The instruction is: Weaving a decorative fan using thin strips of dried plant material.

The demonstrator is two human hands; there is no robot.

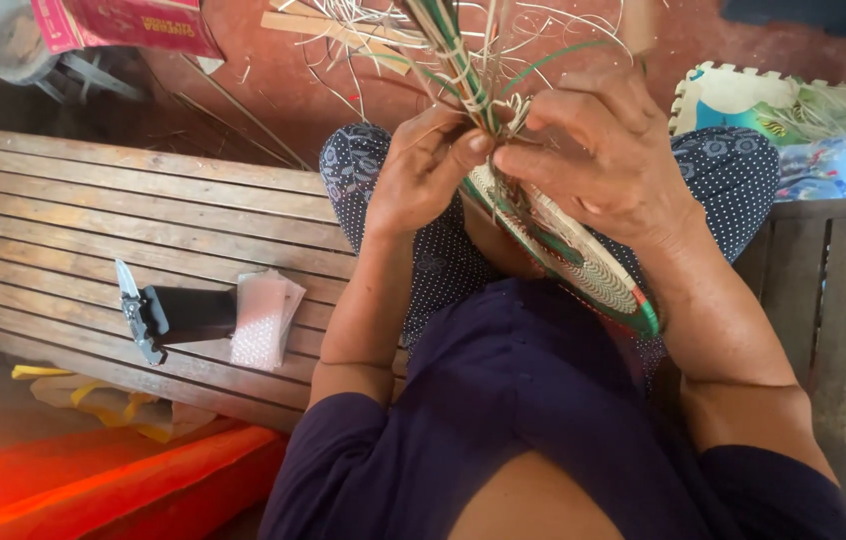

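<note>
Both forearms rise from the lap, the left hand [423, 170] pinching with thumb and fingertips, the right hand [598, 150] curled close beside it.

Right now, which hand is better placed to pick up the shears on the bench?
Left, probably. The shears lie on the bench on the left hand's side. The right hand is farther off and covers the woven disc.

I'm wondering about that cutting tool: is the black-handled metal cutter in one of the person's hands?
No, the black-handled metal cutter lies on the wooden slatted bench, apart from both hands, which grip the round woven basket piece.
</note>
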